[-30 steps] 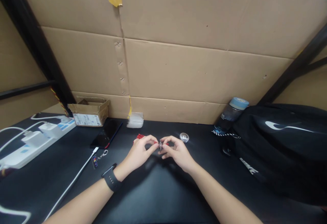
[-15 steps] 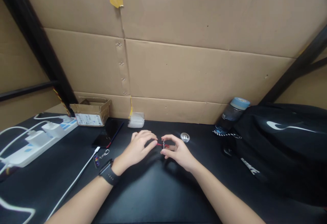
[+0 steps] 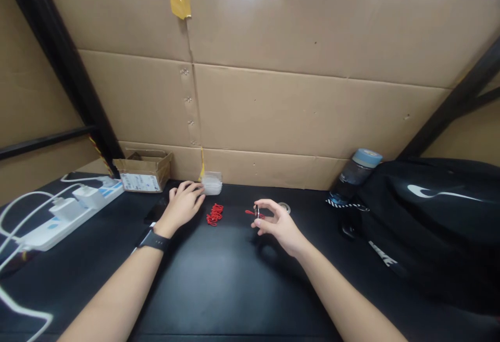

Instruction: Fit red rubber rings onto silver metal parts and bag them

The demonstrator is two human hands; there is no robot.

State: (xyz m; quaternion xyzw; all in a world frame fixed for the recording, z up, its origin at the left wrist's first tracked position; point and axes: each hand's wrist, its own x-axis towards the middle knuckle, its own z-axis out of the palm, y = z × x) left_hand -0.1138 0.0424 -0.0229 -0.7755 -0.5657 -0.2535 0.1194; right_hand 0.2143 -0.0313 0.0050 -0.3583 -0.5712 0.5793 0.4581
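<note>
My right hand [image 3: 278,223] pinches a small shiny disc [image 3: 257,212], seen nearly edge-on, between thumb and fingers. A red cord loop [image 3: 249,212] sticks out from the disc to the left. My left hand [image 3: 185,205], with a dark watch at the wrist, reaches out with its fingers spread. Its fingertips are at the left side of a stack of clear plastic pieces [image 3: 212,184]; I cannot tell whether they touch. Between the hands lies a bunch of red cords [image 3: 214,215] on the black table. Behind my right hand, a round shiny piece [image 3: 286,207] is partly hidden.
On the left are a white power strip [image 3: 74,217] with cables, an open cardboard box [image 3: 144,172] and a phone [image 3: 156,210] partly behind my left arm. A bottle [image 3: 353,178] and a black backpack [image 3: 437,227] stand right. Cardboard [image 3: 273,113] walls the back.
My left hand has moved left and away from the disc to the plastic stack, uncovering the red cords. My right hand still holds the disc, slightly further right.
</note>
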